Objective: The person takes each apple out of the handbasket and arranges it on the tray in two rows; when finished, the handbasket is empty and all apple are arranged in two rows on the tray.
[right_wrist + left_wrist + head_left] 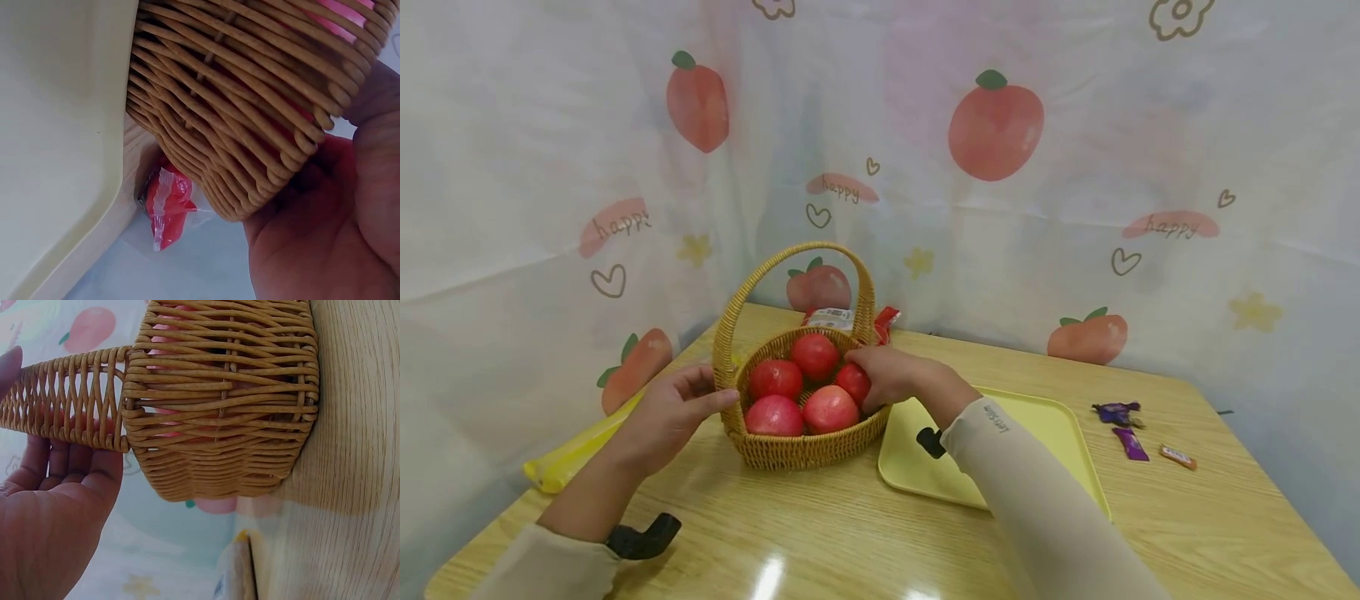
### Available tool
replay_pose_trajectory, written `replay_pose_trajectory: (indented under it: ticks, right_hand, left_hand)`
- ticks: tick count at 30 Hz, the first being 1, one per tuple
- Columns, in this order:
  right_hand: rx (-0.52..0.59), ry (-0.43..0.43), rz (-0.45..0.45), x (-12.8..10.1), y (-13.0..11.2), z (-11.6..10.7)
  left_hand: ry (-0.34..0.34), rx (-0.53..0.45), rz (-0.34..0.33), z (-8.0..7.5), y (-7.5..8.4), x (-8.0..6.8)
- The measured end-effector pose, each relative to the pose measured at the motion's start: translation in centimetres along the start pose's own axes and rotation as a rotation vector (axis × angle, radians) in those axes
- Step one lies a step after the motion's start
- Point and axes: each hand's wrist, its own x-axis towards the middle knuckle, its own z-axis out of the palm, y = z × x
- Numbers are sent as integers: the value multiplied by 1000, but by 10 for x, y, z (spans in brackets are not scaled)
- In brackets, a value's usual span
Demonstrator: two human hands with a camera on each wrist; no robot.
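Note:
A wicker basket with a tall arched handle stands on the table, holding several round, apple-like red fruits. My left hand grips the handle's lower left end; the left wrist view shows its fingers behind the woven strip and the thumb on the other side. Over the basket's right rim, my right hand holds a red fruit among the others. In the right wrist view that hand is partly hidden by the basket wall.
Right of the basket lies a yellow tray, under my right forearm. Purple wrappers and a small orange packet are farther right. Behind the basket sits a red-and-white package; a yellow package lies at the left edge.

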Motion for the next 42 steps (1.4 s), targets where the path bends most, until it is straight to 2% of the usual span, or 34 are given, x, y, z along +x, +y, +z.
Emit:
replay_pose_trajectory:
  ticks: [5,15,23,33,42]
  right_hand:
    - [-55,-4,-10,1,-2,4]
    - [-38,51,-9,-3,4,7]
    - [134,112,21,-13,15,4]
    - [254,224,27,-22,22,-5]
    - [514,291,45,-35,32,-11]
  left_hand:
    - [-8,10,-8,2,-1,2]
    - [-17,13,-25,3,-2,4]
    - [-26,16,-21,3,-3,4]
    - [-53,-47,13,1,0,1]
    - [-57,-59,8,-3,0,-1]
